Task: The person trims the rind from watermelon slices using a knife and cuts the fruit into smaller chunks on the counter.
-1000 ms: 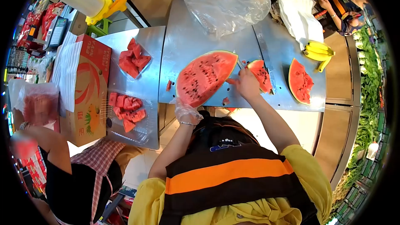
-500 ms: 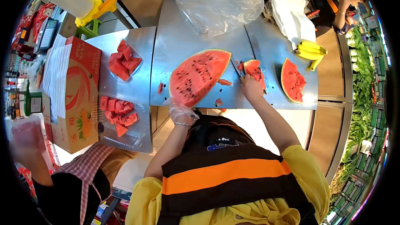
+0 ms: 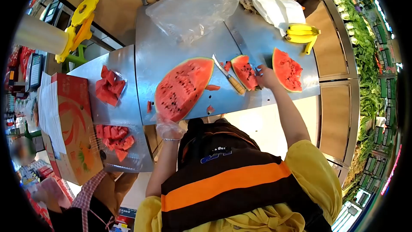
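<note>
A large cut watermelon piece [image 3: 184, 87] lies red side up on the metal table. My left hand [image 3: 169, 128], in a clear plastic glove, steadies its near end, the fingertips partly hidden. A smaller watermelon wedge [image 3: 244, 72] sits to the right. Beside it, my right hand [image 3: 268, 78] is closed at the near end of a long knife [image 3: 243, 43], whose handle is mostly hidden by the fingers. A small knife with a wooden handle [image 3: 236, 84] rests between the two melon pieces. Another watermelon wedge [image 3: 286, 71] stands right of my right hand.
Watermelon chunks [image 3: 110, 87] and more chunks in a clear tray [image 3: 124, 157] are on the left table. A printed carton [image 3: 74, 124] stands beside them. Clear plastic bags [image 3: 195, 10], a white bag [image 3: 277, 4] and bananas [image 3: 301, 33] lie behind. Another person [image 3: 92, 193] is at lower left.
My right hand has let go of the small knife, now lying on the table, and moved right past the small wedge to the long knife. My left hand stays at the large piece.
</note>
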Motion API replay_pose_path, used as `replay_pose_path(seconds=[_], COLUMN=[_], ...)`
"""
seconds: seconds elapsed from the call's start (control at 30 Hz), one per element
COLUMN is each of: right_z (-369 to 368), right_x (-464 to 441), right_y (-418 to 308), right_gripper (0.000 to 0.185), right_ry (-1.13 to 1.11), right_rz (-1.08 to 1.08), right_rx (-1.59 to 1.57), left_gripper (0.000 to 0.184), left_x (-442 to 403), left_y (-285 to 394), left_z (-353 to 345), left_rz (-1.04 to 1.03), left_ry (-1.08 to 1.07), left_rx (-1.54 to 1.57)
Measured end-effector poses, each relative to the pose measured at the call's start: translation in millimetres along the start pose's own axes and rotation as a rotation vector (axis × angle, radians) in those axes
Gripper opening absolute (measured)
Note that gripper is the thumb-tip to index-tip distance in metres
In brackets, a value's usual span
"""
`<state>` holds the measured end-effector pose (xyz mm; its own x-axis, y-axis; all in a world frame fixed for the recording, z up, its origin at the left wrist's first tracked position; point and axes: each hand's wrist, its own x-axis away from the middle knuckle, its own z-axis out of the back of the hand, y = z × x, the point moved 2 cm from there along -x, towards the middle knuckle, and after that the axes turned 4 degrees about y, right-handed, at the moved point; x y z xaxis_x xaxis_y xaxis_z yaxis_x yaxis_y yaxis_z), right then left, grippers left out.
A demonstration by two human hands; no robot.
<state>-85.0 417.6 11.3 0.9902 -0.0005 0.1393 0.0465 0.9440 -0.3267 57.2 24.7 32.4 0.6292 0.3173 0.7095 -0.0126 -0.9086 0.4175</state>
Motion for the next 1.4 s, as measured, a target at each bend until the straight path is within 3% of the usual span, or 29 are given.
replay_pose_path(seconds=[0.1, 0.13, 0.2, 0.23, 0.3, 0.33, 0.47, 0.53, 0.6, 0.63, 0.67, 0.7, 0.73, 0.83, 0.9, 1.0, 1.07, 1.1, 1.17, 1.2, 1.27, 1.4], right_z=[14, 9, 1, 4, 20, 20, 20, 17, 7, 22, 22, 19, 15, -1, -21, -28, -34, -38, -43, -45, -53, -70], right_x=[-11, -14, -18, -13, 8, 21, 101, 147, 183, 189, 193, 192, 187, 169, 158, 147, 143, 143, 143, 143, 141, 147], right_y=[-9, -2, 9, 7, 5, 5, -14, -37, -52, -76, -87, -96, -105, -146, -147, -153, -151, -147, -148, -150, -152, -153], right_gripper=[0.057, 0.054, 0.051, 0.051, 0.044, 0.038, 0.016, 0.014, 0.018, 0.025, 0.020, 0.012, 0.007, 0.031, 0.031, 0.033, 0.035, 0.037, 0.038, 0.039, 0.040, 0.038], right_ry=[-0.231, -0.228, -0.161, -0.166, 0.044, 0.016, -0.065, 0.023, 0.075, -0.110, -0.168, -0.237, -0.300, -0.455, -0.458, -0.472, -0.486, -0.504, -0.528, -0.532, -0.506, -0.491], right_rz=[-0.028, 0.050, -0.151, -0.136, -0.119, -0.155, -0.439, -0.435, -0.293, -0.379, -0.369, -0.209, -0.052, -0.025, -0.019, -0.012, -0.004, -0.013, -0.031, -0.050, -0.038, -0.089], right_rx=[0.034, 0.105, 0.117, 0.114, -0.095, -0.221, -0.713, -0.933, -1.062, -1.057, -1.018, -0.850, -0.681, -0.578, -0.556, -0.537, -0.520, -0.509, -0.493, -0.465, -0.421, -0.409], left_gripper=[0.043, 0.043, 0.043, 0.043, 0.043, 0.044, 0.047, 0.047, 0.047, 0.044, 0.040, 0.036, 0.034, 0.040, 0.045, 0.037, 0.043, 0.043, 0.043, 0.043, 0.054, 0.054], left_x=[-19, -24, -38, -43, -50, -48, -20, -32, -75, -118, -119, -119, -102, -90, -87, -81, -114, -121, -140, -141, -139, -166], left_y=[0, 1, -1, 1, 9, 15, 25, 20, 20, 35, 50, 65, 90, 165, 178, 121, 86, 75, 56, 55, 55, 41], left_z=[23, 30, 42, 44, 37, 29, -12, 5, 49, 91, 84, 77, 38, -64, -106, -172, -181, -186, -186, -180, -169, -157], left_rz=[-0.013, -0.031, -0.061, -0.082, -0.046, 0.002, 0.036, -0.068, -0.175, -0.401, -0.690, -1.013, -1.204, -1.919, -2.175, -1.941, -1.604, -1.598, -1.153, -1.143, -1.417, -1.206], left_ry=[-0.071, -0.059, 0.021, 0.030, -0.062, -0.165, 0.040, 0.010, -0.020, -0.113, -0.191, -0.203, -0.209, -0.133, -0.080, -0.504, -0.828, -0.828, -0.819, -0.830, -0.955, -0.910], left_rx=[-0.031, -0.029, -0.137, -0.173, -0.107, -0.052, -0.123, -0.119, -0.130, -0.657, -0.882, -1.078, -1.005, -0.961, -0.950, -1.679, -2.004, -1.997, -2.288, -2.284, -2.199, -2.018])
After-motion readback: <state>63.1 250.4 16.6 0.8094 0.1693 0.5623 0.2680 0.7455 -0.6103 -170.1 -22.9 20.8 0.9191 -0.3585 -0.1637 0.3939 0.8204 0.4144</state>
